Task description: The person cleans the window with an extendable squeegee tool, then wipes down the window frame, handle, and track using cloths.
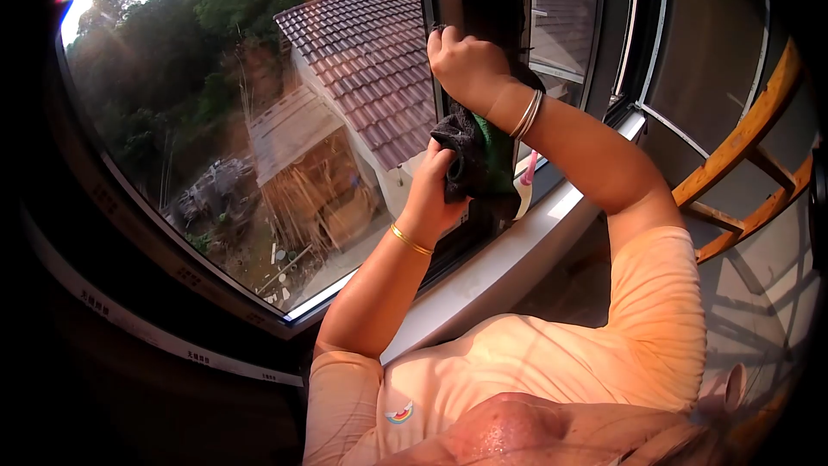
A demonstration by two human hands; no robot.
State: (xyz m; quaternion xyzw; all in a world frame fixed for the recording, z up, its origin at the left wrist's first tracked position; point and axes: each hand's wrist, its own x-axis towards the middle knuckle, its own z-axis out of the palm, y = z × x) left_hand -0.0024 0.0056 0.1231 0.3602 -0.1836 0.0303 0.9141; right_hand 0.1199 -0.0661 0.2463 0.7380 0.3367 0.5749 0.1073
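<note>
A dark, rumpled cloth [466, 142] with a green part hangs bunched in front of the window's upright frame [449, 0]. My left hand [434, 185], below a yellow bangle, is closed round the cloth's lower left side, thumb on top. Higher up, my right hand [468, 65], with thin pale bangles at its wrist, is curled into a fist against the frame. A bit of dark fabric shows at its fingertips, and the cloth continues beneath its wrist. The large window pane [345, 112] lies just left of both hands.
A pale window sill [552, 220] runs below my arms. Something pink [530, 168] hangs by the cloth. To the right stands a wooden ladder [746, 151] near a second window section [565, 17]. Outside are a tiled roof [371, 60] and trees.
</note>
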